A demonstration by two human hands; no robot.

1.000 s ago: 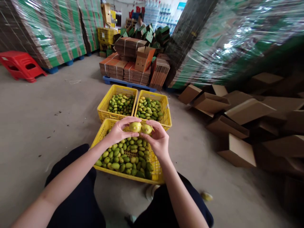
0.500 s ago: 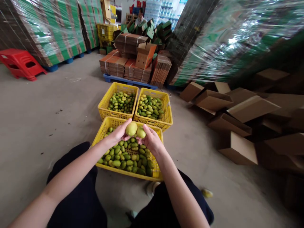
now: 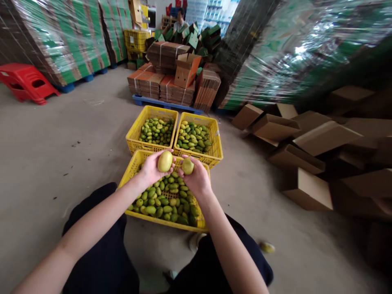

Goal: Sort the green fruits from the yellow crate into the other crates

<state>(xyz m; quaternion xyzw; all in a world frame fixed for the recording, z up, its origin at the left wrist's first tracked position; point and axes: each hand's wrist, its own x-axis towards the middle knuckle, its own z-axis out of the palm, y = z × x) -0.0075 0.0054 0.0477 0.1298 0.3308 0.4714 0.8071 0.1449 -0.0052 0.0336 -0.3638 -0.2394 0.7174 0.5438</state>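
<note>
A yellow-green mango rests in the upturned palm of my left hand, its fingers curled under the fruit. My right hand cups a smaller greenish mango, palm also turned up. Both hands are held side by side, a little apart, above the near yellow crate. Many green and yellowish mangoes lie in that crate, part of them hidden under my hands and forearms.
Two more yellow crates of mangoes, a left one and a right one, adjoin the near crate. Loose cardboard boxes lie at right. Flattened cartons sit on a blue pallet. A red stool stands left; one mango is on the floor.
My hands have drawn slightly apart and turned palm up. The two mangoes, close together before, are now separated, each lying in its own hand.
</note>
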